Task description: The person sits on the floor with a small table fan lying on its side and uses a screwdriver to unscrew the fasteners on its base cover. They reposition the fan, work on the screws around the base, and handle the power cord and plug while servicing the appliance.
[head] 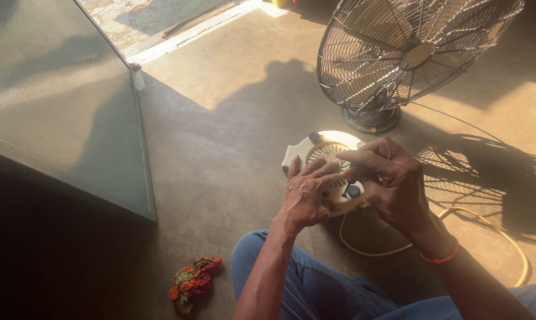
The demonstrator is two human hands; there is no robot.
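Note:
A small cream-coloured round appliance (315,148) with a vented grille face and dark knobs is held above the concrete floor, in front of my knees. My left hand (306,195) grips its lower left side, fingers spread over the grille. My right hand (392,178) holds its right side, with the thumb and forefinger pressed on the grille near the top. A cream power cord (505,237) runs from under the appliance and loops across the floor to the right. A red band sits on my right wrist.
A large metal-caged pedestal fan (410,50) stands just behind the appliance, casting a shadow to the right. A grey metal cabinet (60,101) fills the left side. A crumpled colourful rag (194,281) lies on the floor by my left leg.

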